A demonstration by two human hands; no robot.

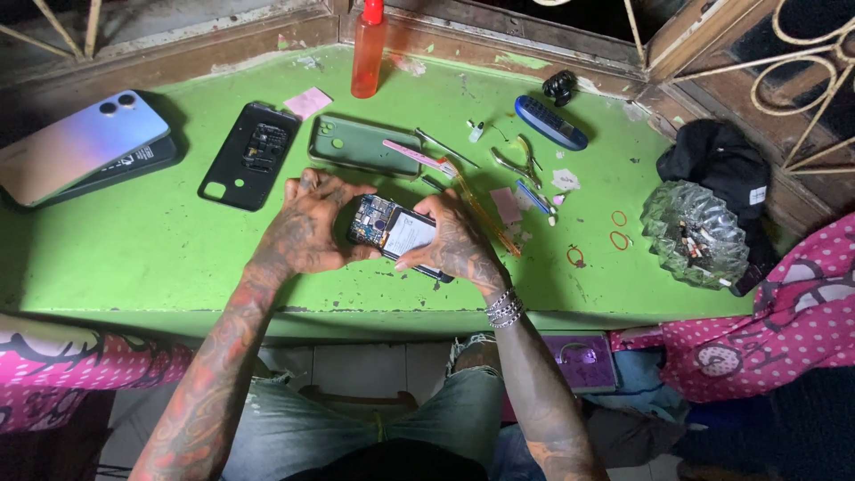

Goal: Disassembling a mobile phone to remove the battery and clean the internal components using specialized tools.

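Opened phone (397, 234), back cover off, held just above the green table (160, 258) near its front edge, long axis running left to right; left hand (307, 223) and right hand (459, 245) each pinch one end, fingertips apparently on the circuit board.

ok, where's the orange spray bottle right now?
In the head view the orange spray bottle stands upright at the far edge of the green table, left of centre, against the window frame, just beyond the grey-green phone case.
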